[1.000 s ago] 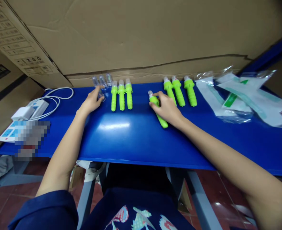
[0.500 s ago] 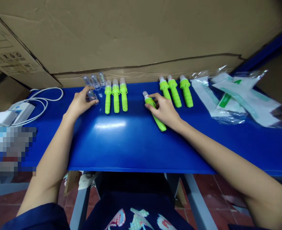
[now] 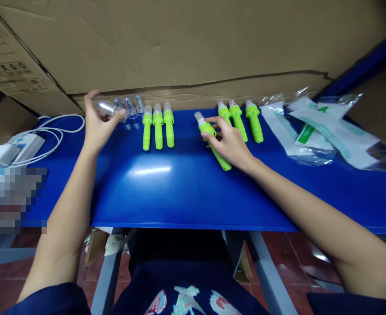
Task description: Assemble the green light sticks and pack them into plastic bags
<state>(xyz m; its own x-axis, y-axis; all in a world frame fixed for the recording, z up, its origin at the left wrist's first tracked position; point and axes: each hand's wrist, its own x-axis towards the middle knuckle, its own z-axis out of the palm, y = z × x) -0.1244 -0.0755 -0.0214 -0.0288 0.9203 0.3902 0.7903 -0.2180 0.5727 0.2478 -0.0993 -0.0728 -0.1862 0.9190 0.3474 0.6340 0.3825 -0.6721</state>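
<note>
"What's closest, at the bottom of the frame?"

"A dark printed garment (image 3: 188, 297), and past it the front edge of the blue table (image 3: 160, 192)"

"And the right hand (image 3: 234, 142)?"

"Right of centre. Thumb and fingers are closed around the upper part of a green stick (image 3: 224, 161), which slants with its clear tip toward the upper left. I can't tell whether its lower end touches the table"

"Beyond that?"

"Three capped green sticks (image 3: 158, 131) lie side by side, just left of the middle. Right of the middle, three more green sticks (image 3: 237, 119) lie behind the right hand, the two leftmost close together, the third a little apart"

"The left hand (image 3: 96, 124)?"

"Upper left, thumb and fingers pinched on a clear cap (image 3: 106, 107). It's tipped nearly on its side, rounded end to the left"

"Anything around it?"

"Three clear caps (image 3: 129, 106) stand just to its right, in a row. A white cable (image 3: 60, 131) loops at the left edge, and clear plastic bags (image 3: 311, 131) with white and green print overlap at upper right"

"Farthest back?"

"Brown cardboard (image 3: 179, 48), across the whole top of the frame"
</note>
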